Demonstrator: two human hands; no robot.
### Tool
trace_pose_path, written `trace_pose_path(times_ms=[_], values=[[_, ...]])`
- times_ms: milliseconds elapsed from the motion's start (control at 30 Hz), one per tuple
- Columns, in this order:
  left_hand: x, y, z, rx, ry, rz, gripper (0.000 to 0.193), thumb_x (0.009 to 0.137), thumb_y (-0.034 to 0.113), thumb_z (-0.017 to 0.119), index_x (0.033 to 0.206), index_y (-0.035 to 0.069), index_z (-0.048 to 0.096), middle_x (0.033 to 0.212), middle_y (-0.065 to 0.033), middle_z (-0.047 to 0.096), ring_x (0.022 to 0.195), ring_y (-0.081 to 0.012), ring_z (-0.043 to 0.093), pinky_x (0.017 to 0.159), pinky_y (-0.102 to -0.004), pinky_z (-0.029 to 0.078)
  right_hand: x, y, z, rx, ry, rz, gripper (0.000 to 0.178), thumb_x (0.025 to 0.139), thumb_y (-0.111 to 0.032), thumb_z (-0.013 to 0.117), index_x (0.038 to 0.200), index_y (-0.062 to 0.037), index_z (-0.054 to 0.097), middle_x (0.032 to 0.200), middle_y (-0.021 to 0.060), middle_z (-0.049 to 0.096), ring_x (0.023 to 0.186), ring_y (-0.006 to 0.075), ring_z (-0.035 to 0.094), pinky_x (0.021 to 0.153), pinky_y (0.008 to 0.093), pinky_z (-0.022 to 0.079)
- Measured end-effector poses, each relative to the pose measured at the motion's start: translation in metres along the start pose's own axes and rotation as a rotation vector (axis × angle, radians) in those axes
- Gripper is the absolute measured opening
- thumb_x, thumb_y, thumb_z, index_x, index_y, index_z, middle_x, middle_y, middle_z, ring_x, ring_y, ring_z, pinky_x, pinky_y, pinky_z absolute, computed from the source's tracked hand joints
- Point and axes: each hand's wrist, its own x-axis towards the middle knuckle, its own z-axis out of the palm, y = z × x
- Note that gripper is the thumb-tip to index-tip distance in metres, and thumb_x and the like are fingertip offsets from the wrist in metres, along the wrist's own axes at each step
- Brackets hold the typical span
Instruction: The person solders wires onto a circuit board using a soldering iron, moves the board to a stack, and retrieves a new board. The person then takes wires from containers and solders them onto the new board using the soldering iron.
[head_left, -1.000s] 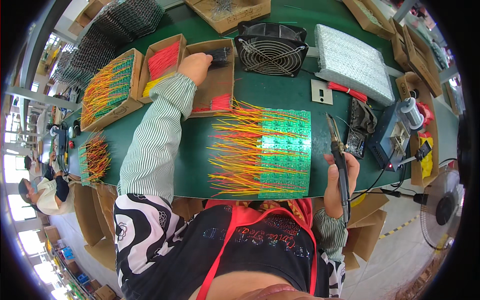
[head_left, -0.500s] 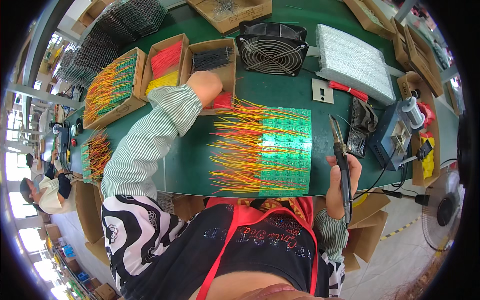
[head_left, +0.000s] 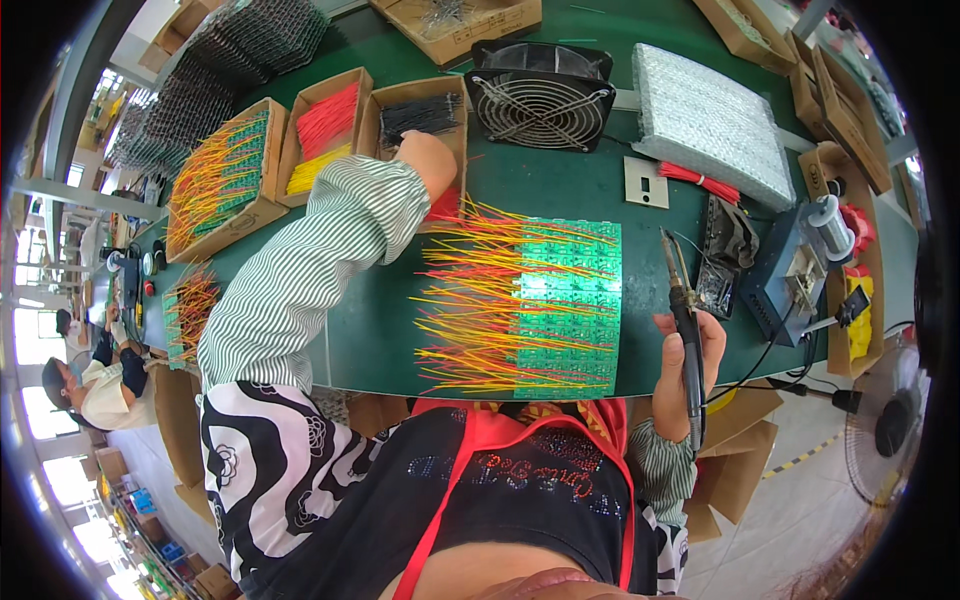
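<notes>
My left hand [head_left: 427,165] reaches into a cardboard box at the near edge of its black wires [head_left: 420,115]. The back of the hand faces me and hides most of its fingers, so their grip does not show. In my right hand [head_left: 692,355] is a soldering iron [head_left: 686,330], held upright with its tip pointing away from me, at the right of the work. Between the hands lies a panel of green circuit boards [head_left: 568,310] on the table. Red and yellow wires [head_left: 465,305] fan out from it to the left.
Left of the black wires stand a box of red [head_left: 328,118] and yellow wires and a box of wired boards [head_left: 225,165]. A black fan [head_left: 540,100], a bubble-wrapped pack [head_left: 710,120] and a blue soldering station [head_left: 785,270] with a solder spool [head_left: 828,225] stand beyond and right.
My left hand has moved slightly farther away, up to the black wires, and its forearm has shifted right. My right hand with the soldering iron is almost unmoved.
</notes>
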Motion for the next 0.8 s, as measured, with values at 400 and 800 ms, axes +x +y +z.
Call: trace_pose_path(times_ms=[400,800], values=[[-0.005,0.001,-0.005,0.026,-0.049,-0.005,0.016,0.077,0.01,0.055,0.082,0.008,0.069,0.083,-0.0088,0.066,0.08,-0.0246,0.064,0.061,-0.0352,0.048,0.008,0.003,0.001,0.034,0.033,0.032,0.047,0.085,-0.035,0.06,0.112,-0.0008,0.043,0.094,0.012,0.06,0.087,0.0154,0.055,0.075,0.026,0.043],[-0.069,-0.021,-0.058,-0.996,0.531,0.102,0.02,0.081,0.018,0.056,0.095,0.005,0.063,0.079,-0.0175,0.062,0.074,-0.0335,0.06,0.063,-0.0408,0.048,0.017,-0.037,-0.011,-0.002,0.015,0.083,0.029,0.081,-0.01,0.063,0.103,0.0022,0.05,0.084,0.0114,0.062,0.075,0.0147,0.06,0.069,0.025,0.048]])
